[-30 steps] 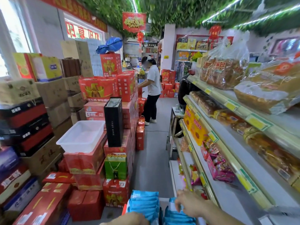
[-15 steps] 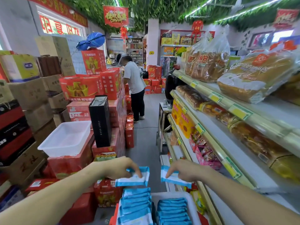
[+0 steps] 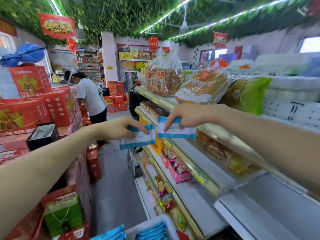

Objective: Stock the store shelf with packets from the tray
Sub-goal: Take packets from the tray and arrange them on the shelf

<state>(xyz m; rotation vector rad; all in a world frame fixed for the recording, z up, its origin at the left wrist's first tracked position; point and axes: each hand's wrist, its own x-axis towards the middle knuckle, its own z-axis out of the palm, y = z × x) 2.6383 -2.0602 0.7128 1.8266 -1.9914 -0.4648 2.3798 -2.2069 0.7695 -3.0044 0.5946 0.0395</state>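
Observation:
My left hand (image 3: 119, 129) pinches a blue-and-white packet (image 3: 140, 138) out in front of me, level with the shelf's front edge. Just to its right, my right hand (image 3: 186, 115) pinches a second blue-and-white packet (image 3: 178, 130) over the front rail of the store shelf (image 3: 204, 163). Both arms are stretched forward at about chest height. At the bottom edge, the white tray (image 3: 147, 224) holds several more blue packets (image 3: 152, 231) standing in rows.
The shelf unit runs along the right with bread bags (image 3: 164, 78) on top, cakes and snack packs on lower tiers. Stacked red gift boxes (image 3: 57, 108) line the left of the aisle. A person in a white shirt (image 3: 91, 97) stands further down.
Both hands lifted a packet each out of the tray and rose up and forward towards the shelf. The view tilted upward and turned right.

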